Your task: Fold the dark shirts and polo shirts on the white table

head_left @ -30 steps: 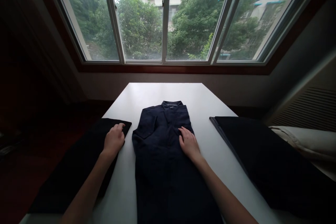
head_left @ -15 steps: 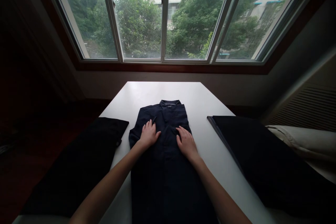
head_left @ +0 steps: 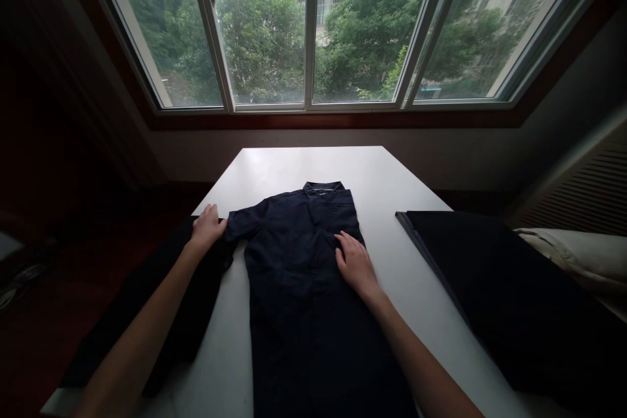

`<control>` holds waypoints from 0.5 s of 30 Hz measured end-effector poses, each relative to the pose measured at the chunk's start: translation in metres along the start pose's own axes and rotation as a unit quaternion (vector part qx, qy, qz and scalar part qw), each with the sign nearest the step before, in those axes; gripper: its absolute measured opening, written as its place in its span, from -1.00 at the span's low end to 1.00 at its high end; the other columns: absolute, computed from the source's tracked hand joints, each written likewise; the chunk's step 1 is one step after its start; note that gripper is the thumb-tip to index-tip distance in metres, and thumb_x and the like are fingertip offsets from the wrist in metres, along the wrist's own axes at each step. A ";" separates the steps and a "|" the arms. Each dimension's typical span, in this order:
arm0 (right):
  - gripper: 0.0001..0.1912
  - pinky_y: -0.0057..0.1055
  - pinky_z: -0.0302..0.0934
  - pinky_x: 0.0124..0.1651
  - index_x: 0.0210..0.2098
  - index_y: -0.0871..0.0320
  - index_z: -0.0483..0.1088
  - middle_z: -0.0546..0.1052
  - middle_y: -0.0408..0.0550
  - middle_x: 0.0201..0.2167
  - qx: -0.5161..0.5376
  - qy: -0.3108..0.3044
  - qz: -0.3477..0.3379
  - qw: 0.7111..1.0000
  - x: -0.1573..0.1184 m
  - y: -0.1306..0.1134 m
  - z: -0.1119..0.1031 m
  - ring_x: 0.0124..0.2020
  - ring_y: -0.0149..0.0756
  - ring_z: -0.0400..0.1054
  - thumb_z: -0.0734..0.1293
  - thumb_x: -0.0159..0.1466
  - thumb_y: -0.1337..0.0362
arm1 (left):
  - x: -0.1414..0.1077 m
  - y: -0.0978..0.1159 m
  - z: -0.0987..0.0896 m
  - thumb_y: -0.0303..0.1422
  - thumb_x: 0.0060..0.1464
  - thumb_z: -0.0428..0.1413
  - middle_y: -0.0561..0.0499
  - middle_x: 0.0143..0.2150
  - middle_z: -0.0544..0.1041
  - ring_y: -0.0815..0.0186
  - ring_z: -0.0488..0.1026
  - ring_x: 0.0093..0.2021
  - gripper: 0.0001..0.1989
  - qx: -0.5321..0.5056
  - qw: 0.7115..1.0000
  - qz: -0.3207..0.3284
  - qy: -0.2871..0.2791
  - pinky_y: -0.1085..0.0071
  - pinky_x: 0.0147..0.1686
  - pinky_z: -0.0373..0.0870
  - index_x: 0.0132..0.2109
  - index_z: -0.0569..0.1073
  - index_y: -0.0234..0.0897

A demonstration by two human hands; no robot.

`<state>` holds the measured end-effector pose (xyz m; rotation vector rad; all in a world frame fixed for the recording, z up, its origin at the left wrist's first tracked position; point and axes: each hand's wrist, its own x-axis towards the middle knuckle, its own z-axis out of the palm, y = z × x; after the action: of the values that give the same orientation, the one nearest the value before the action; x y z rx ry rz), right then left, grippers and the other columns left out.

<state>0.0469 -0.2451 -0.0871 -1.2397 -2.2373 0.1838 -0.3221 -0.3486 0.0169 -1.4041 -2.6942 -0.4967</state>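
Observation:
A dark navy short-sleeved shirt lies front up and lengthwise on the white table, its collar at the far end. On the left, its sleeve is spread outward over the table edge area. My left hand is at the cuff end of that sleeve, fingers curled and thumb against the hem; the fingertips are partly hidden. Resting flat on the right chest of the shirt is my right hand, fingers slightly apart. The shirt's right sleeve is not visible.
Black folded clothing lies along the table's left edge, partly under my left forearm. Another dark folded garment covers the right edge, beside a pale cushion-like bundle. A window stands beyond the table.
My left hand has moved from the shirt's chest out to the left, and the left sleeve, folded in before, now extends outward. My right hand stays on the shirt. The view shifted slightly.

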 end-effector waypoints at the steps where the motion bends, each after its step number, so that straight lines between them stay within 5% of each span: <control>1: -0.56 -0.11 0.08 0.29 0.15 0.23 0.32 0.36 0.12 0.21 0.000 -0.002 -0.001 1.000 0.000 0.000 0.000 0.24 -0.12 0.20 0.11 0.32 0.33 | -0.019 0.014 -0.001 -0.37 0.17 0.04 -0.35 0.30 0.23 -0.06 0.18 0.30 -0.56 -0.015 0.999 0.041 0.010 0.04 0.20 0.18 0.18 0.30 -0.42; 4: -0.56 -0.11 0.08 0.29 0.15 0.22 0.33 0.35 0.12 0.21 0.001 -0.001 0.001 1.000 0.000 0.000 -0.001 0.24 -0.12 0.20 0.11 0.32 0.32 | -0.095 0.067 -0.008 -0.35 0.23 0.00 -0.19 0.15 0.44 0.15 0.36 0.17 -0.69 -0.125 0.954 0.268 -0.056 0.26 0.17 0.23 0.08 0.39 -0.28; 5: -0.56 -0.11 0.08 0.29 0.14 0.22 0.33 0.36 0.12 0.20 0.002 -0.001 0.002 1.000 0.000 0.000 -0.001 0.24 -0.12 0.20 0.11 0.32 0.32 | -0.123 0.083 -0.012 -0.33 0.23 0.01 -0.12 0.05 0.51 0.19 0.43 0.07 -0.74 -0.152 0.911 0.359 -0.137 0.31 0.10 0.29 0.03 0.43 -0.22; 7: -0.56 -0.10 0.08 0.29 0.14 0.22 0.33 0.36 0.12 0.20 0.004 -0.003 0.003 1.000 0.000 0.000 -0.002 0.24 -0.12 0.20 0.11 0.32 0.32 | -0.172 0.102 -0.019 -0.26 0.15 0.13 -0.01 -0.18 0.59 0.24 0.52 -0.16 -0.82 -0.163 0.780 0.516 -0.315 0.38 -0.09 0.37 -0.11 0.49 -0.17; 9: -0.56 -0.11 0.07 0.29 0.15 0.22 0.33 0.36 0.12 0.21 0.005 -0.007 0.005 1.000 0.000 -0.001 -0.002 0.24 -0.13 0.20 0.12 0.32 0.32 | -0.207 0.106 -0.025 -0.30 0.04 0.23 0.01 -0.31 0.59 0.22 0.53 -0.29 -0.81 -0.140 0.709 0.577 -0.380 0.39 -0.24 0.38 -0.16 0.49 -0.18; 15: -0.56 -0.13 0.06 0.30 0.15 0.24 0.33 0.35 0.13 0.21 0.005 -0.012 0.004 1.000 0.001 0.000 -0.001 0.24 -0.13 0.20 0.13 0.31 0.33 | -0.239 0.073 -0.038 -0.40 0.12 0.15 0.03 -0.43 0.56 0.26 0.51 -0.42 -0.96 -0.133 0.728 0.536 -0.406 0.40 -0.45 0.34 -0.31 0.50 -0.19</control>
<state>0.0474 -0.2443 -0.0860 -1.2468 -2.2488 0.2135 -0.1277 -0.5098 0.0229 -3.4414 -1.5182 -0.1251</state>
